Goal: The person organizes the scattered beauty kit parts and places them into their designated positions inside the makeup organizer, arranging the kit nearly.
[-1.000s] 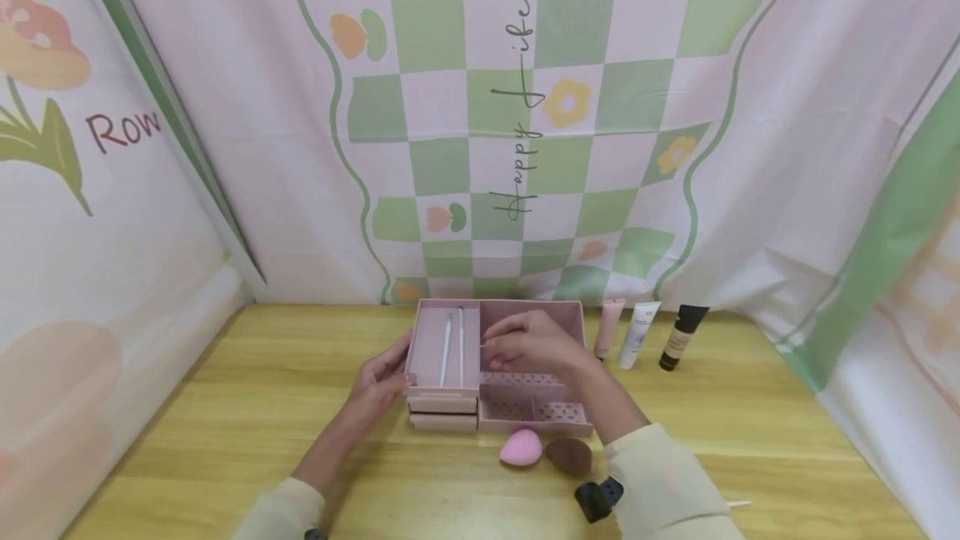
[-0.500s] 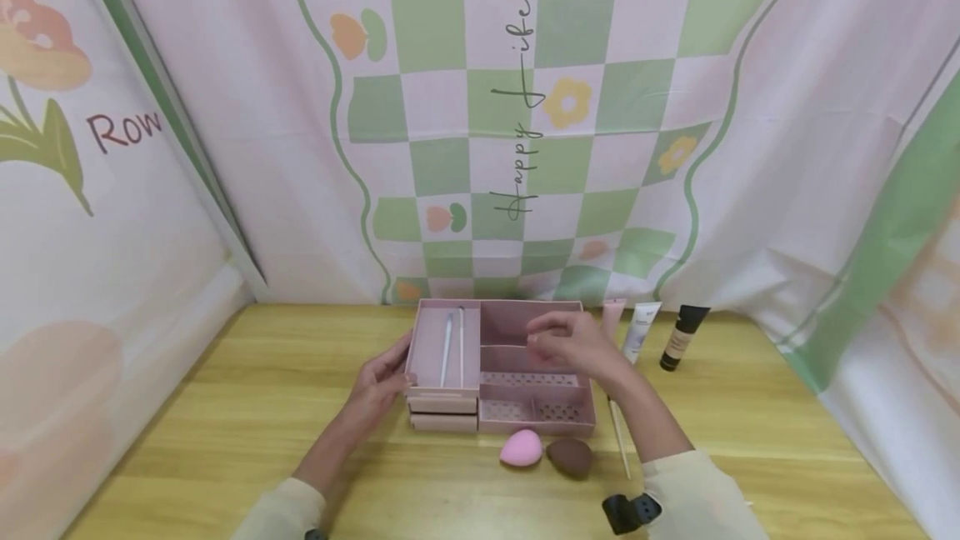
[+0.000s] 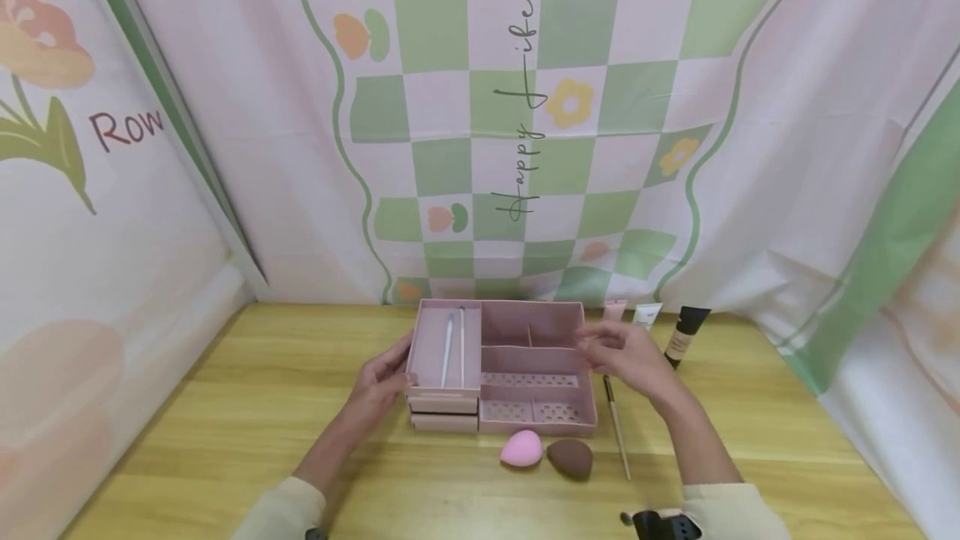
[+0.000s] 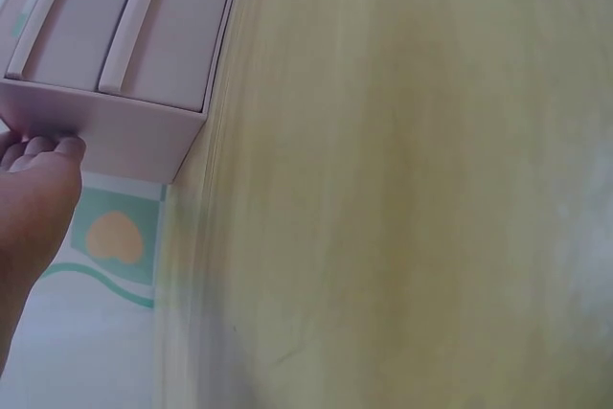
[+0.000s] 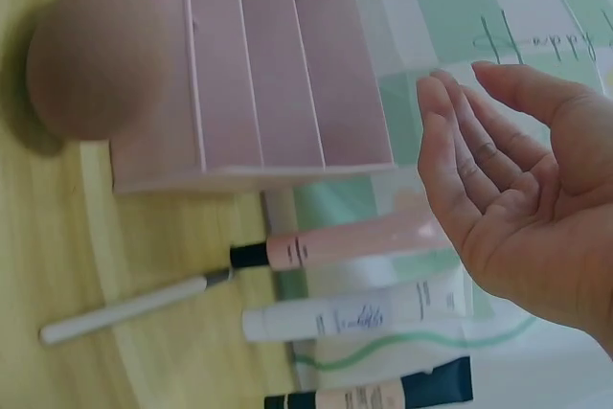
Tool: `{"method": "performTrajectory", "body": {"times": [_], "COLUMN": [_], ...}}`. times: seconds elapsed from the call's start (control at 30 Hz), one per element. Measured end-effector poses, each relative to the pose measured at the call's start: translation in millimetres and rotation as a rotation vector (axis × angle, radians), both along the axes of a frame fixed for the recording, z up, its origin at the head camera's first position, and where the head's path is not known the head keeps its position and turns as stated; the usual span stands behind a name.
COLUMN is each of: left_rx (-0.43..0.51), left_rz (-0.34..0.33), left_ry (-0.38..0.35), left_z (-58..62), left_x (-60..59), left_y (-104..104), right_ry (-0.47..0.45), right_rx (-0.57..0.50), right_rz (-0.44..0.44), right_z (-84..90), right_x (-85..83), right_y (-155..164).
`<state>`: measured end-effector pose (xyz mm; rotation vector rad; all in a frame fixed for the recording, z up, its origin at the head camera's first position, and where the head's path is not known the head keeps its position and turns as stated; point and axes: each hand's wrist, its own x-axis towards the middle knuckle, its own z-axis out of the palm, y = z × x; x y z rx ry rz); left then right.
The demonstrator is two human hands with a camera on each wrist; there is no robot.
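A pink desk organizer point(image 3: 480, 365) stands on the wooden table, with a top tray and two drawers at left and divided compartments at right. Two slim sticks, a pale blue-white one point(image 3: 447, 350) and a white one point(image 3: 462, 347), lie in the tray. My left hand point(image 3: 378, 382) holds the organizer's left side, thumb at the tray's front corner; in the left wrist view its bent fingers point(image 4: 38, 150) meet the side wall. Past the organizer's right edge hovers my right hand point(image 3: 626, 357), empty, fingers loosely curved. Behind it are a pink tube point(image 5: 364, 239) and a white tube point(image 5: 354, 313).
A black-capped beige tube point(image 3: 682, 338) stands farthest right. In front of the organizer sit a pink makeup sponge point(image 3: 521, 449) and a brown one point(image 3: 571, 458). A makeup brush point(image 3: 618, 432) lies to their right. A patterned curtain point(image 3: 502, 148) hangs behind the table.
My right hand has moved right, from over the rear compartments to beyond the organizer's right edge. The brush, hidden by that arm earlier, now shows. My left hand has stayed in place.
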<state>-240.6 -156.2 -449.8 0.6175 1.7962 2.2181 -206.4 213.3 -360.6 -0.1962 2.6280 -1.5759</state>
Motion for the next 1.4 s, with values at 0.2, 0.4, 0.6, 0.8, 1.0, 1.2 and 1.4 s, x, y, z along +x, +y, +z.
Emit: {"method": "performTrajectory", "body": {"times": [0.2, 0.4, 0.6, 0.8, 1.0, 1.2, 1.4], "left_rx": [-0.006, -0.011, -0.014, -0.002, -0.005, 0.004, -0.01], "left_rz": [0.008, 0.0, -0.007, 0.005, 0.006, -0.005, 0.002], "left_ry": [0.002, 0.011, 0.019, 0.001, 0.003, 0.012, 0.01], "left_z": [0.5, -0.7, -1.7, -2.1, -0.9, -1.2, -0.7], "left_x": [0.0, -1.0, -1.2, -1.5, -0.9, -1.0, -0.8], "left_y": [0.1, -0.5, -1.9, -1.2, -0.8, -0.7, -0.4], "right_ry": [-0.022, -0.035, -0.061, -0.103, -0.135, -0.145, -0.206], "right_rx": [-0.02, 0.01, 0.03, 0.051, 0.104, 0.183, 0.241], "right_rz": [-0.039, -0.067, -0.085, -0.108, -0.151, -0.186, -0.228], "right_z": [-8.4, -18.1, -29.6, -42.7, -57.1, -67.6, -76.0], "right_x": [9.4, 17.0, 22.0, 24.9, 29.8, 35.1, 39.4], "right_y": [15.2, 29.3, 36.6, 43.0, 43.9, 43.1, 39.9]}}
